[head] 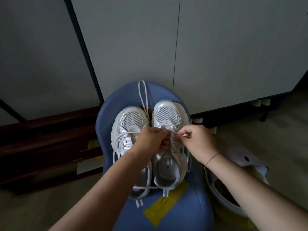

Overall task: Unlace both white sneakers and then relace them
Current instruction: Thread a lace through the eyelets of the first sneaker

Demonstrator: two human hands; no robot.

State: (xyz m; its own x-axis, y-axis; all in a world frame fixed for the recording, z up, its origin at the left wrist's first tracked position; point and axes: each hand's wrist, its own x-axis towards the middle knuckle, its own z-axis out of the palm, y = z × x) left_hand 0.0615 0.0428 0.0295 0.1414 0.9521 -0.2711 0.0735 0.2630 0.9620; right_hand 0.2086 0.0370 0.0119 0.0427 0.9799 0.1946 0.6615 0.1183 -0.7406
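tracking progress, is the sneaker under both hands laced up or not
Not laced up: no lace crosses the right sneaker near its collar, and loose lace trails past its toe onto the blue chair.

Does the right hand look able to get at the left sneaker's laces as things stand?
Probably not: the right hand pinches the right sneaker's lace, and the left hand and forearm lie between it and the left sneaker.

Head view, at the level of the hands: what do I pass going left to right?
From the left: dark wooden boards → left sneaker → left hand → right hand → pale lilac cloth.
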